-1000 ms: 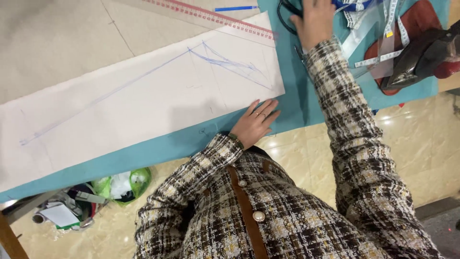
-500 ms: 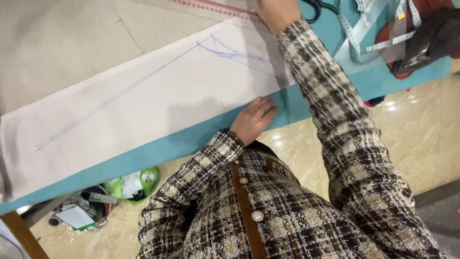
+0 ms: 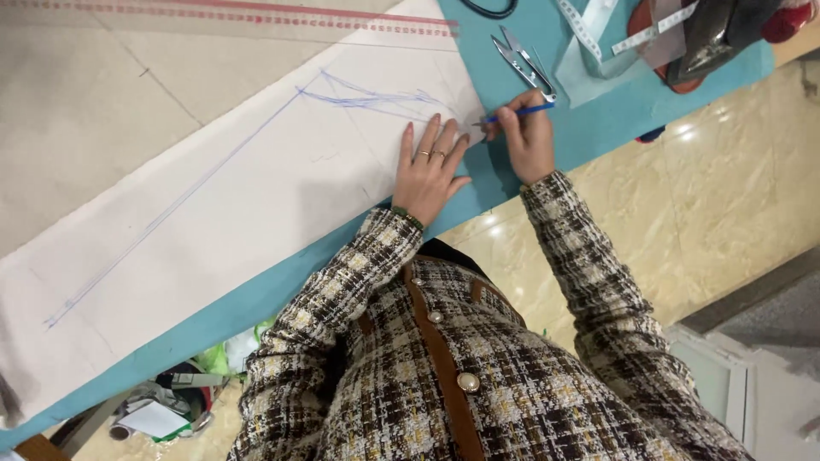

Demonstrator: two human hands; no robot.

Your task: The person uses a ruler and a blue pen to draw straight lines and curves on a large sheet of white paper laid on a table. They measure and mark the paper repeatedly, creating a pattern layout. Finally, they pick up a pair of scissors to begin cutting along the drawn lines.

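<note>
The right hand [image 3: 528, 137] pinched a blue pen [image 3: 515, 113], tip at the edge of the white cloth [image 3: 222, 213] on the teal table [image 3: 598, 119]. The left hand [image 3: 430, 171] lay flat, fingers spread, gripping nothing — it pinned the cloth just beside the pen. Blue lines [image 3: 367, 98] ran nearby; snips [image 3: 523, 61] and a tape [image 3: 585, 30] lay beyond. Marking well called for firm, even pressure — the cloth kept taut, the stroke short.

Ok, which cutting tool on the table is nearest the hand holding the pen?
The small silver thread snips, lying just above the right hand; the black-handled scissors sit farther off at the top edge.
</note>
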